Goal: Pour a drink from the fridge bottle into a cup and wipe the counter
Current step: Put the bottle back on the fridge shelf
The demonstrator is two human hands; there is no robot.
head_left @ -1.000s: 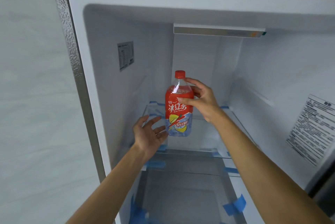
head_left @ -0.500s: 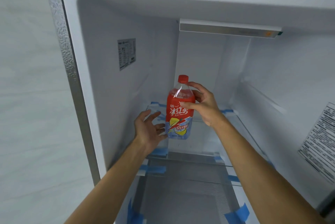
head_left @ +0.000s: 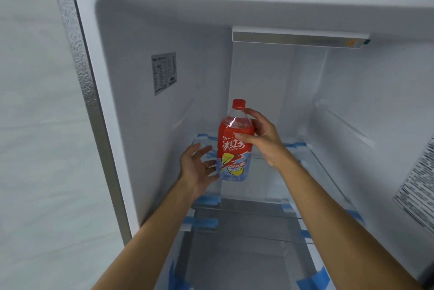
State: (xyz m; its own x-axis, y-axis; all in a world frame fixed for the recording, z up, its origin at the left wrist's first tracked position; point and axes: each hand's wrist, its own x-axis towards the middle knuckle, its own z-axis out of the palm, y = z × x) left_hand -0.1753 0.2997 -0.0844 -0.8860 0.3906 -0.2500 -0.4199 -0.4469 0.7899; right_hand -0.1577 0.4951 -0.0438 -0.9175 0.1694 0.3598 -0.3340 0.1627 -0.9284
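Both hands reach into the fridge: the right hand grips the bottle over the glass shelf's left side; the left hand, fingers spread, touches its base.

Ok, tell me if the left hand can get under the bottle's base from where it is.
Probably yes: the left hand is open beside the bottle, nothing between them; the right hand grips higher up.

Two bare forearms, no sleeves or jewellery
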